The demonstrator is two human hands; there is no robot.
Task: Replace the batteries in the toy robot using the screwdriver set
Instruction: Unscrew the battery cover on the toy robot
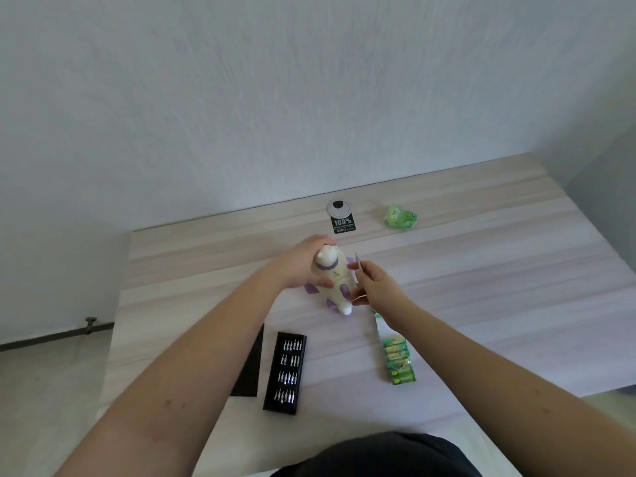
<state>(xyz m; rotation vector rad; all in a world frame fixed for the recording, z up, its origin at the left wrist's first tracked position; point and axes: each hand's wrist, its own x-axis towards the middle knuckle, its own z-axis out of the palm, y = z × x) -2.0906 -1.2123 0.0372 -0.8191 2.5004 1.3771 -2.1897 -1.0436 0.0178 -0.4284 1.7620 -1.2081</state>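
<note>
The toy robot, white with purple limbs and collar, lies on the wooden table. My left hand grips its upper body from the left side. My right hand pinches a thin silver screwdriver, held close against the toy's right side. The black screwdriver bit case lies open near me, with several silver bits in rows. A pack of green batteries lies to the right of the case, partly under my right forearm.
The case's black lid lies left of the bit case. A crumpled green wrapper and a black-and-white tag sit near the table's far edge by the wall. The table's left edge drops to the floor.
</note>
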